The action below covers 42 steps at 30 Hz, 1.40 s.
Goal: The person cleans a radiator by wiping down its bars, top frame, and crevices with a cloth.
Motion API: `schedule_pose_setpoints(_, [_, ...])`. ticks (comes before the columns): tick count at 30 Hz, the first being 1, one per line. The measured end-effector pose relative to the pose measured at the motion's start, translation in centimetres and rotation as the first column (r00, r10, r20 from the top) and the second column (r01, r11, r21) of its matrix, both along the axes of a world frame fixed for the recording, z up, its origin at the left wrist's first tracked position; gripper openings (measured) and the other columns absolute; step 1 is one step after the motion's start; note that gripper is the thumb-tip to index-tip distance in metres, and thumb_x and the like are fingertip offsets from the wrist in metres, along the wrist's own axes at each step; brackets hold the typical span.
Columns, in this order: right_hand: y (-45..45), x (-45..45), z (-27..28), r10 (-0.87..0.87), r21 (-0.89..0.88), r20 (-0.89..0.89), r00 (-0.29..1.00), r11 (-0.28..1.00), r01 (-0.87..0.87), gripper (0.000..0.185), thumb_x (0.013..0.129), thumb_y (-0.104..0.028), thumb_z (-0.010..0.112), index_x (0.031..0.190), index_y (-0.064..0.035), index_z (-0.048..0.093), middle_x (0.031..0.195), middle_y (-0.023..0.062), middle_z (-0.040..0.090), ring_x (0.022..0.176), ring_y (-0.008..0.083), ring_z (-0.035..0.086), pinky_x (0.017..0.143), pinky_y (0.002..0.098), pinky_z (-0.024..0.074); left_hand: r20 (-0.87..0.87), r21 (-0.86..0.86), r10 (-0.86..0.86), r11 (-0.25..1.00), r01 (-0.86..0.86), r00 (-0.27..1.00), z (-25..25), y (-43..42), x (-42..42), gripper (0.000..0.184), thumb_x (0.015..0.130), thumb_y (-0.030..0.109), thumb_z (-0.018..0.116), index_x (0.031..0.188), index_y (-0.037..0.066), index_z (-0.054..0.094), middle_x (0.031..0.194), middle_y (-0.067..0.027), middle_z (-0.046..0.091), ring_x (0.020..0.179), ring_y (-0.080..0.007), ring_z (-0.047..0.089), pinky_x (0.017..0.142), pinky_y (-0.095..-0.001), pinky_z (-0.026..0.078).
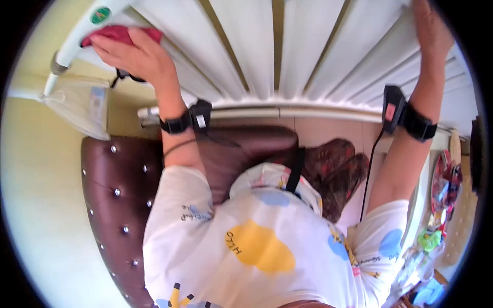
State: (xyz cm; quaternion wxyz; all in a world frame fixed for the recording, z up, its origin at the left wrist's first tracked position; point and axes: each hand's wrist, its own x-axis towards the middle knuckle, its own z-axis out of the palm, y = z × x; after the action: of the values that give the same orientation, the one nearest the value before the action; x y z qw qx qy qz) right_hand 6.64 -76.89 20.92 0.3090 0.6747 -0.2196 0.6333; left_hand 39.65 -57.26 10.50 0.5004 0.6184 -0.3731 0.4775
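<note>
A red cloth point(117, 34) lies at the upper left against a white slatted frame point(251, 46), near its curved tube. My left hand point(134, 55) holds the cloth under its fingers, with the thumb a little apart. At the upper right, my right hand point(431, 25) reaches over the slats by the far edge; its fingers are cut off by the top of the view, so what they touch is hidden. Both wrists wear black straps with small dark boxes.
Below the frame stands a brown tufted seat point(126, 195). A clear plastic bag point(84, 105) hangs at the left from the tube. Dark patterned fabric point(334, 174) sits beside the seat. Thin black cables run from the wrist boxes. Assorted items point(431, 238) are piled at the right.
</note>
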Motion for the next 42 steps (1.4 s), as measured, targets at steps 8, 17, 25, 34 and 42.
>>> schedule_pose_setpoints(8, [1.1,-0.3,-0.4,0.046,0.117,-0.025,0.999,0.992,-0.042,0.051,0.095,-0.033,0.042,0.054,-0.003,0.05,0.057,0.02,0.055,0.049,0.0351,0.055,0.045,0.0442,0.0422,0.035,0.116,0.054,0.992,-0.058,0.998,-13.0,0.1,1.3,0.073,0.092,0.03,0.049,0.139,-0.012,0.011,0.141,-0.0361,0.015,0.127,-0.0502,0.021,0.103,-0.0553,0.02])
schedule_pose_setpoints(17, [0.3,-0.5,-1.2,0.034,0.129,-0.052,0.998,0.991,-0.027,0.046,0.094,-0.031,0.043,0.058,-0.0034,0.051,0.06,0.0193,0.056,0.051,0.0344,0.055,0.047,0.0435,0.0425,-0.69,0.135,0.052,0.989,0.058,0.722,-30.4,-0.4,-5.4,0.07,0.094,0.022,0.042,0.14,-0.011,0.002,0.143,-0.0345,0.012,0.132,-0.0438,0.02,0.109,-0.0484,0.016])
schedule_pose_setpoints(25, [1.0,-0.6,-1.5,0.043,0.132,-0.017,0.999,0.99,-0.04,0.042,0.093,-0.03,0.044,0.061,-0.0037,0.051,0.062,0.0186,0.056,0.053,0.0339,0.055,0.049,0.0428,0.0428,-0.9,-0.42,-0.422,0.907,0.041,0.113,-27.4,-0.6,-5.5,0.052,0.096,0.017,0.039,0.138,-0.006,0.019,0.136,-0.0188,0.036,0.111,-0.0299,0.048,0.094,-0.0379,0.041])
schedule_pose_setpoints(34, [2.2,-0.6,-2.0,0.016,0.145,-0.021,1.0,0.989,-0.012,0.037,0.092,-0.028,0.046,0.064,-0.0041,0.052,0.064,0.0178,0.057,0.056,0.0333,0.056,0.051,0.0421,0.0432,-0.91,-0.413,-0.359,0.759,0.504,-0.206,-18.6,4.3,-2.7,0.013,0.078,-0.002,0.051,0.087,-0.005,0.06,0.087,-0.0144,0.062,0.084,-0.0212,0.058,0.08,-0.0337,0.047])
schedule_pose_setpoints(42, [2.3,-0.8,-2.5,0.013,0.164,0.001,1.0,0.986,-0.013,0.033,0.091,-0.026,0.047,0.067,-0.0045,0.053,0.066,0.0171,0.058,0.058,0.0328,0.056,0.053,0.0414,0.0435,-0.553,-0.833,-0.768,0.501,0.235,-0.322,-10.7,3.3,-7.6,0.025,0.095,0.01,0.041,0.114,-0.005,0.046,0.107,-0.0133,0.054,0.099,-0.0224,0.052,0.089,-0.0344,0.043])
